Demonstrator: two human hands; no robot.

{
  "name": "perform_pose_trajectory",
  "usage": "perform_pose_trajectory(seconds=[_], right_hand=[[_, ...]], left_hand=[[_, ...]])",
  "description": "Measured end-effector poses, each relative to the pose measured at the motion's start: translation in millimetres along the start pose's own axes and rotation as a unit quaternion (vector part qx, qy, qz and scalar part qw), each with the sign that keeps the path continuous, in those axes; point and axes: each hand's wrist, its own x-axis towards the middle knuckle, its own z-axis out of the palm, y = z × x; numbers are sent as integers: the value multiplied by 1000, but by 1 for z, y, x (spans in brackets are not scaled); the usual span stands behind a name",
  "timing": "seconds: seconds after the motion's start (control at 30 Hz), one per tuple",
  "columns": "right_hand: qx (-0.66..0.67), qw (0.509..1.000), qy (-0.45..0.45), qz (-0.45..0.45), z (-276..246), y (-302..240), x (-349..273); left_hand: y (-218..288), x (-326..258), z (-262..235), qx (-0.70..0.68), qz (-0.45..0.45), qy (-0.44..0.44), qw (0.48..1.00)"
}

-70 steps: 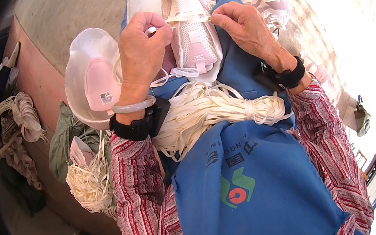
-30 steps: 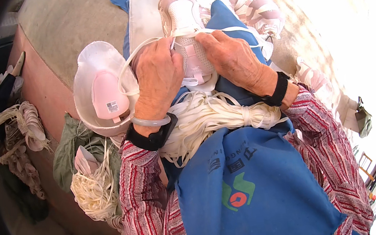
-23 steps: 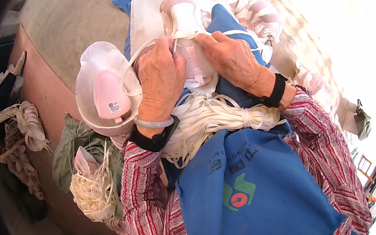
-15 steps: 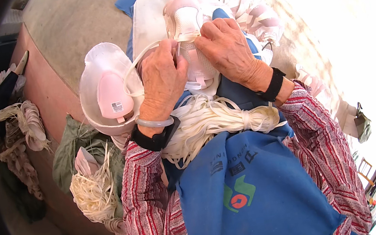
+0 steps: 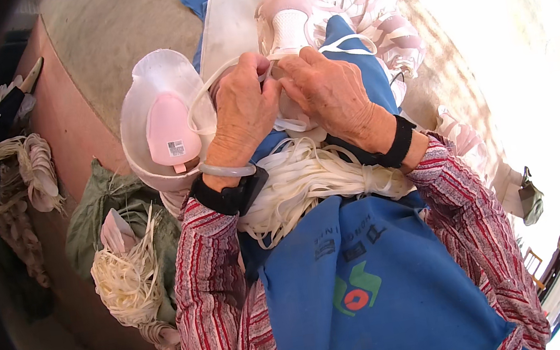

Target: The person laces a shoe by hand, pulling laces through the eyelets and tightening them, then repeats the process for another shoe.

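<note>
Before me lies a pale pink and white shoe upper (image 5: pixel 290 29), its lower part mostly hidden behind my hands. My left hand (image 5: pixel 242 112) is closed at its left edge with a pinch on a white shoelace (image 5: pixel 194 112), which loops out to the left of the wrist. Close by on the right, my right hand (image 5: pixel 330 91) bends its fingers over the middle of the upper, pinching the lace; its fingertips are partly hidden. A thick bundle of cream shoelaces (image 5: pixel 309 176) lies across my lap, just below both wrists, on the blue apron (image 5: pixel 371 262).
Left of my hands stands a white shoe-shaped piece with a pink insole (image 5: pixel 170 129). Several more pink and white uppers (image 5: pixel 395 33) are piled at the far right. A green sack (image 5: pixel 101 203) and a tangle of laces (image 5: pixel 130 282) sit at lower left.
My right hand has shifted slightly left and down, closer to my left hand, covering more of the upper. A white lace loop now shows beyond it on the right. The whole view has shifted slightly.
</note>
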Motion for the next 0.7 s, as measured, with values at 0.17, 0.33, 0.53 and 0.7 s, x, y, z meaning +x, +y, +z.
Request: perform_pose_trajectory(seconds=[0.17,0.33,0.53,0.7], right_hand=[[-40,999,0,7,22,-1,8],[-24,1000,5,-20,15,2,9],[317,942,-106,8,-45,-4,-18],[499,830,-249,16,-126,5,-48]], left_hand=[[1,0,-3,3,8,-4,1000],[3,0,0,-27,22,18,999],[10,1,-5,82,143,89,982],[34,-23,-22,-90,-71,-27,993]])
